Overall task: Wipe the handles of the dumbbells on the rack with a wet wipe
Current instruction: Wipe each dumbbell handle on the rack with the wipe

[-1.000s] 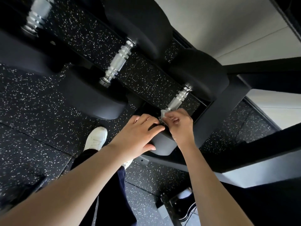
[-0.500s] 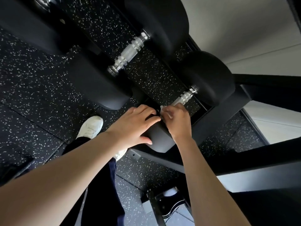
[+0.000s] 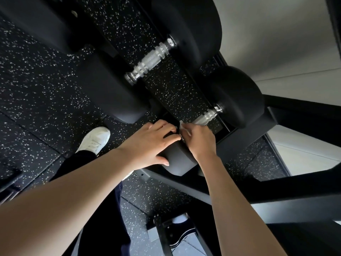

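Pinching wet wipe (image 3: 182, 126) on dumbbell handle (image 3: 205, 116): right hand (image 3: 198, 140).

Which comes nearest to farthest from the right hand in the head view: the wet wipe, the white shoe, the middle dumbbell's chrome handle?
Measured from the right hand:
1. Wet wipe, pinched at its fingertips, against the near dumbbell handle.
2. Middle dumbbell's chrome handle, up and left on the rack.
3. White shoe, on the speckled floor, left beyond the left hand.

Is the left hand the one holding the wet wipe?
No. The wet wipe is pinched in the right hand at the dumbbell handle, while the left hand rests on the black dumbbell head.
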